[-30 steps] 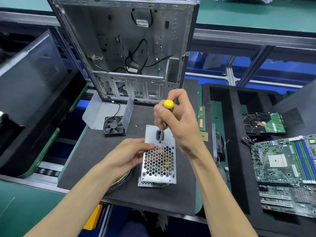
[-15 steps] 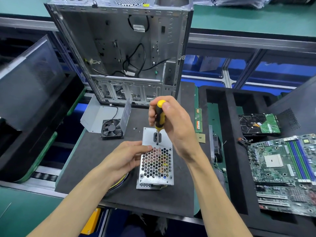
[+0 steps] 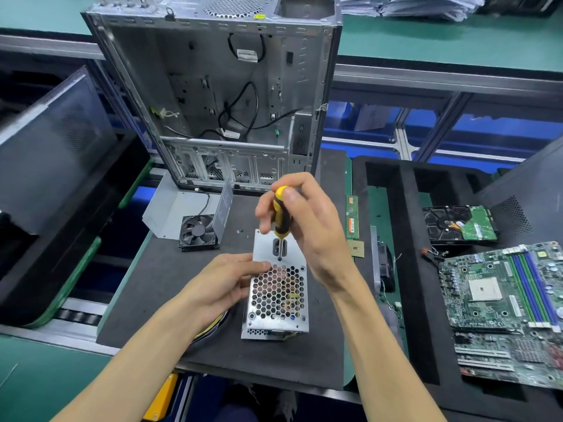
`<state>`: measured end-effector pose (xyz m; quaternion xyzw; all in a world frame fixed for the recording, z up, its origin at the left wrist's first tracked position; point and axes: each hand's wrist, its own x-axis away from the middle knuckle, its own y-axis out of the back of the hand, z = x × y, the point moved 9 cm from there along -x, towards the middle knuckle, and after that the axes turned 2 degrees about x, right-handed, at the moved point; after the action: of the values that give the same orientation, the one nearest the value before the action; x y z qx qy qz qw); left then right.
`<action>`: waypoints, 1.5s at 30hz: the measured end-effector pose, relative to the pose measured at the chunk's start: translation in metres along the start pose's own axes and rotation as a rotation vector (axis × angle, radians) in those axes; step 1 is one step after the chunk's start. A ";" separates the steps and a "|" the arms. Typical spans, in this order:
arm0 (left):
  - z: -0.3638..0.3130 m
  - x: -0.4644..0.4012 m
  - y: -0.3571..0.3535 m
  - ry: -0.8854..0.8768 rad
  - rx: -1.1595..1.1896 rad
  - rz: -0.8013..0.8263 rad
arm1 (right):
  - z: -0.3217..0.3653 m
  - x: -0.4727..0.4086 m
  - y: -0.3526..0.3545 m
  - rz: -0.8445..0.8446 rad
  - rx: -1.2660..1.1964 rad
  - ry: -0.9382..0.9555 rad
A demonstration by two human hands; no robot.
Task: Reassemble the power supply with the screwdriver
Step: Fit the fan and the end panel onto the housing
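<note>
Setting: dark foam work mat (image 3: 158,287) on a green assembly bench, with an open grey metal computer case (image 3: 219,95) standing upright at the back of the mat.
Task object: silver metal power supply box with a honeycomb-perforated top (image 3: 275,292) lies flat near the mat's front edge, its bundle of yellow and black wires (image 3: 210,332) trailing out under the left forearm.
Right hand: right hand (image 3: 307,226) has thumb and fingers curled round the yellow-and-black handled screwdriver (image 3: 281,219), holding it near upright; the tip sits on a screw point just behind the honeycomb grille, beside the dark socket opening.
Left hand: left hand (image 3: 222,284) rests against the box's left side, fingers bent over its top edge and fingertips touching the cover close to the screwdriver tip, steadying it.
Nearby: small black square cooling fan (image 3: 198,231) and a few loose small screws (image 3: 240,230) on the mat behind the box; green motherboard (image 3: 502,287) and a hard drive with a green circuit board (image 3: 460,223) in the black foam tray to the right.
Step, judged: driving a cover screw.
Risks: a tilted shaft could let the tip cam out and jab the left fingertips alongside it; a cross-threaded screw could leave the cover lifted; the loose screws could roll off if the mat is bumped.
</note>
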<state>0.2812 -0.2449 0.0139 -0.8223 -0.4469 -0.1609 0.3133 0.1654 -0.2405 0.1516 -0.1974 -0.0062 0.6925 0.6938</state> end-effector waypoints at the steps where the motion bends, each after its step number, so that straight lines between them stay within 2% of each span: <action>1: 0.000 0.000 0.000 0.001 -0.008 -0.001 | 0.001 0.000 -0.001 0.010 -0.003 0.001; 10: 0.001 0.001 0.000 0.010 0.005 -0.013 | -0.007 -0.002 0.008 -0.074 0.038 -0.029; 14: 0.000 0.002 -0.001 0.002 0.002 -0.004 | -0.001 0.001 0.007 -0.080 0.024 0.052; 21: 0.000 0.002 0.000 -0.007 -0.010 -0.001 | -0.002 0.002 0.010 -0.105 0.022 0.056; 28: 0.001 0.001 0.000 -0.002 -0.002 -0.011 | -0.003 0.005 0.007 -0.072 -0.025 0.038; 33: 0.001 0.001 0.001 -0.001 -0.014 0.000 | -0.001 0.004 0.010 -0.098 0.039 0.066; 39: 0.001 0.001 0.004 0.001 0.004 0.009 | -0.005 0.001 0.008 -0.071 0.022 0.010; 45: 0.003 0.004 0.009 0.014 0.025 0.003 | -0.009 0.002 0.017 -0.166 0.039 0.044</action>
<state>0.2906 -0.2440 0.0106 -0.8179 -0.4454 -0.1606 0.3269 0.1519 -0.2418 0.1382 -0.1976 0.0063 0.6283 0.7524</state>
